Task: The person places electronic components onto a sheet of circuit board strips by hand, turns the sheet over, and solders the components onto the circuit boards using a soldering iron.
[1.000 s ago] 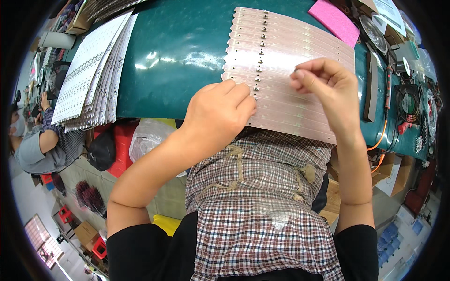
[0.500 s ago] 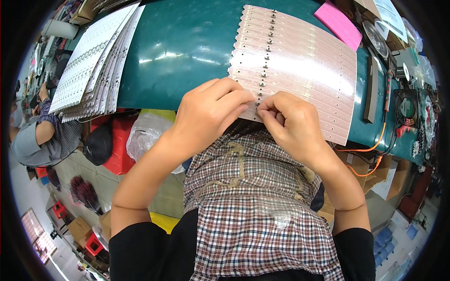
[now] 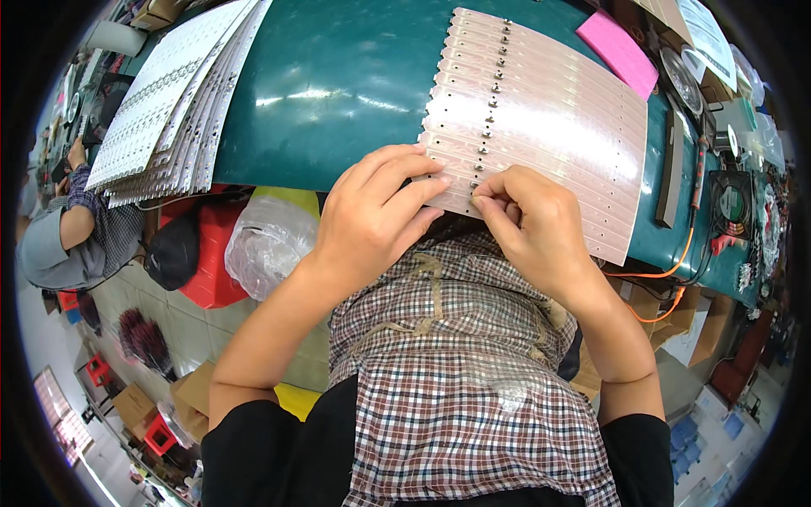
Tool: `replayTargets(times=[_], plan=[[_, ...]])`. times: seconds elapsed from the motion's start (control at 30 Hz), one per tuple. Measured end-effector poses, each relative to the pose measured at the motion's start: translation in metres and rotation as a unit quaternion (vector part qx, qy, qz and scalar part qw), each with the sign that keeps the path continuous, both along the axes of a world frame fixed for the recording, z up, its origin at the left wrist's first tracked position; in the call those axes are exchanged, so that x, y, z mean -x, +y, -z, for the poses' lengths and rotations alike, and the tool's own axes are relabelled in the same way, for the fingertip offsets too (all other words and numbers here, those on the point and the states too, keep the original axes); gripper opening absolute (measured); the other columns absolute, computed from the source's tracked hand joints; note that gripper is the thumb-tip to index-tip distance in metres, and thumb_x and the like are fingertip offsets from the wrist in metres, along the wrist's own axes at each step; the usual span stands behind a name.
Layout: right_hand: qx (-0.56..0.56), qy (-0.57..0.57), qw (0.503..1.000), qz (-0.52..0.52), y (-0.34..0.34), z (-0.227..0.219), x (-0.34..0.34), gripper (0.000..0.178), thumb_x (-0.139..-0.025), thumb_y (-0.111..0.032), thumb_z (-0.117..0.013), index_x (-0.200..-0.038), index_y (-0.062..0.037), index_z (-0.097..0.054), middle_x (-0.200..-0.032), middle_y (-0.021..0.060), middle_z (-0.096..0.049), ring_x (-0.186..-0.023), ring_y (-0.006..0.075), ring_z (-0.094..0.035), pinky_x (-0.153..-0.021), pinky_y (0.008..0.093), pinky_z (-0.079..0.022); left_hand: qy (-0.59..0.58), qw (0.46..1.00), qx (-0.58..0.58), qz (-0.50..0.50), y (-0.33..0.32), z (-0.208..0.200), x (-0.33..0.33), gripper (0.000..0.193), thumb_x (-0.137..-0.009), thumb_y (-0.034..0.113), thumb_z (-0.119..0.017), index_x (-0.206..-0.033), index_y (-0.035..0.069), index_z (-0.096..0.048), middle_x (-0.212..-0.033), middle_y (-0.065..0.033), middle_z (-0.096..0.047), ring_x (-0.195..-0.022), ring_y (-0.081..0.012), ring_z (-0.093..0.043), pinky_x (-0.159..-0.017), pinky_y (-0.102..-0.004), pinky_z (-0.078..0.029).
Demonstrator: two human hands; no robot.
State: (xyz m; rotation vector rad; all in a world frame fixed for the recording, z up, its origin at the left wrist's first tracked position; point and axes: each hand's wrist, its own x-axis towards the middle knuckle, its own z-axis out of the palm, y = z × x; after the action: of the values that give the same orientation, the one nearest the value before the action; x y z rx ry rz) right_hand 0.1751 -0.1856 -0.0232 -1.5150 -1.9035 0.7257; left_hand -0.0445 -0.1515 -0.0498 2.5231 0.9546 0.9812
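A pinkish-beige panel of scored strips (image 3: 557,127), which looks like a circuit board, lies on the green table in front of me. A column of small metal parts (image 3: 487,133) runs down near its notched left edge. My left hand (image 3: 372,220) rests at that edge by the near left corner, fingers stretched and apart, holding nothing that I can see. My right hand (image 3: 536,211) is at the near end of the column, thumb and forefinger pinched together against the panel. Whatever lies between those fingertips is too small or hidden to make out.
A stack of white perforated panels (image 3: 169,101) overhangs the green tabletop (image 3: 329,84) at left. Right of my panel are a pink block (image 3: 617,52), a dark bar (image 3: 670,169), an orange-cabled tool (image 3: 698,182) and a fan (image 3: 732,203). Another person (image 3: 72,228) sits far left.
My left fingers have spread and drawn left, away from the metal parts. My right hand stays pinched at the column's near end. The whole view has shifted slightly.
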Motion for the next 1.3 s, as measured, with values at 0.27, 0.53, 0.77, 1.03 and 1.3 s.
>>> replayTargets(times=[0.27, 0.53, 0.77, 1.03, 1.3], plan=[[-0.078, -0.038, 0.996, -0.011, -0.003, 0.009, 0.007, 0.01, -0.08, -0.004, -0.074, -0.084, -0.0053, -0.064, -0.076, 0.0105, -0.065, -0.068, 0.0288, -0.067, -0.058, 0.0386, -0.053, -0.002, 1.0, -0.013, -0.007, -0.001, 0.004, 0.0, 0.041, -0.067, 0.005, -0.083, -0.107, 0.006, -0.073, -0.113, -0.0096, -0.069, -0.113, -0.0346, -0.066, -0.092, -0.0431, -0.055], [-0.158, -0.125, 0.979, -0.009, -0.01, 0.012, 0.013, 0.012, -0.079, -0.006, -0.074, -0.084, -0.0054, -0.063, -0.077, 0.0103, -0.063, -0.068, 0.0294, -0.067, -0.058, 0.0396, -0.053, 0.002, 1.0, -0.027, -0.015, -0.002, 0.006, -0.001, 0.042, -0.065, 0.004, -0.083, -0.106, 0.006, -0.072, -0.113, -0.0092, -0.069, -0.113, -0.0343, -0.066, -0.092, -0.043, -0.055], [-0.103, -0.019, 0.994, 0.038, -0.019, 0.01, -0.003, 0.014, -0.084, -0.009, -0.076, -0.094, -0.0044, -0.068, -0.08, 0.0097, -0.066, -0.066, 0.0256, -0.066, -0.059, 0.0374, -0.053, 0.001, 0.999, -0.029, -0.018, -0.001, 0.009, -0.002, 0.042, -0.068, 0.006, -0.084, -0.107, 0.006, -0.071, -0.113, -0.0088, -0.07, -0.114, -0.0338, -0.066, -0.093, -0.0432, -0.054], [-0.099, -0.21, 0.901, 0.367, -0.029, 0.007, -0.127, 0.042, -0.092, -0.021, -0.073, -0.124, 0.0038, -0.06, -0.106, 0.0153, -0.065, -0.079, 0.021, -0.064, -0.07, 0.0355, -0.052, -0.011, 0.998, -0.019, -0.061, -0.007, 0.009, -0.009, 0.041, -0.067, 0.013, -0.087, -0.104, 0.005, -0.07, -0.113, -0.0103, -0.07, -0.109, -0.0331, -0.067, -0.09, -0.0423, -0.055], [0.088, 0.251, 0.879, 0.395, -0.025, -0.005, -0.156, 0.056, -0.094, -0.031, -0.072, -0.13, 0.0107, -0.058, -0.091, 0.0053, -0.066, -0.063, 0.0067, -0.054, -0.053, 0.0213, -0.038, -0.047, 0.994, 0.024, -0.095, -0.011, 0.013, -0.005, 0.04, -0.074, 0.012, -0.086, -0.108, 0.003, -0.066, -0.119, -0.0142, -0.068, -0.106, -0.0336, -0.068, -0.088, -0.039, -0.057]])
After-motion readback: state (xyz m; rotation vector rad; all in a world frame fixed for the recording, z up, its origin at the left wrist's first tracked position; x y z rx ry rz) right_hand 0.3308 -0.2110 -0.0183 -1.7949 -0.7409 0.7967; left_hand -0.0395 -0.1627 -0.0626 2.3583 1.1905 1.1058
